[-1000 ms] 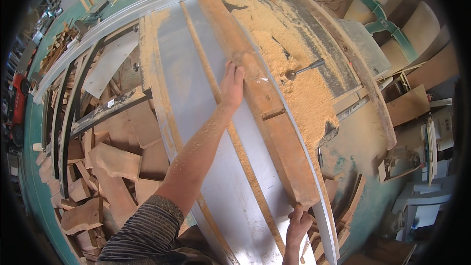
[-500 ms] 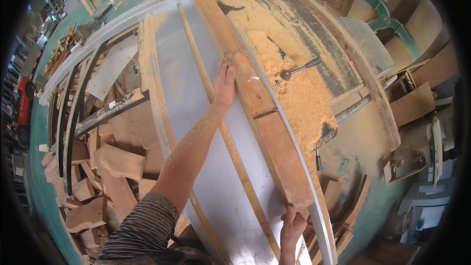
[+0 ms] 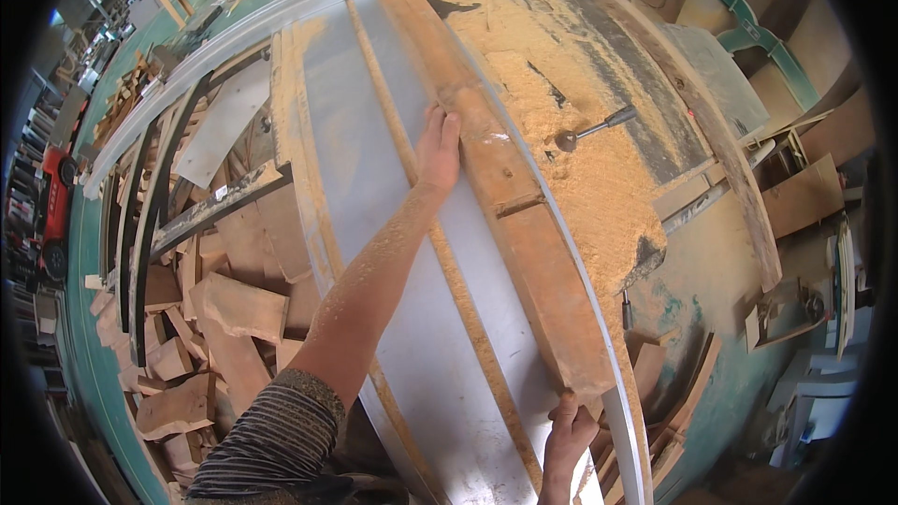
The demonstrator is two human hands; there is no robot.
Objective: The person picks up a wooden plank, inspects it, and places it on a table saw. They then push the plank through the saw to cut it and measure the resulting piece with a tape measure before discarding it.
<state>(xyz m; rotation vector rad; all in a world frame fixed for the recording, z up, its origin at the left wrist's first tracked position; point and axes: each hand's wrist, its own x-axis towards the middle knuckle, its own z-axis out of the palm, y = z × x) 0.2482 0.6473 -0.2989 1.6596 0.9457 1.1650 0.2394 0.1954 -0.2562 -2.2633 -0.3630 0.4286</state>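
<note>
A long, thick wooden board (image 3: 533, 248) with rough faces and a dark crosswise notch lies lengthwise on a grey metal sliding table (image 3: 468, 285). My left hand (image 3: 440, 148) rests against the board's left side, past its middle, with the fingers stretched along the edge. At the near end, my right hand (image 3: 570, 432) has its thumb up against the end face and its fingers curled below. Sawdust clings to my left forearm.
Sawdust (image 3: 599, 201) covers the machine top right of the board, around a lever handle (image 3: 599, 129). A long rough-edged plank (image 3: 706, 117) lies farther right. Wood offcuts (image 3: 243, 309) are piled at the left, below a dark metal frame (image 3: 224, 210).
The whole view has shifted slightly, so the scene sits a little farther right. Both hands keep about the same places on the board.
</note>
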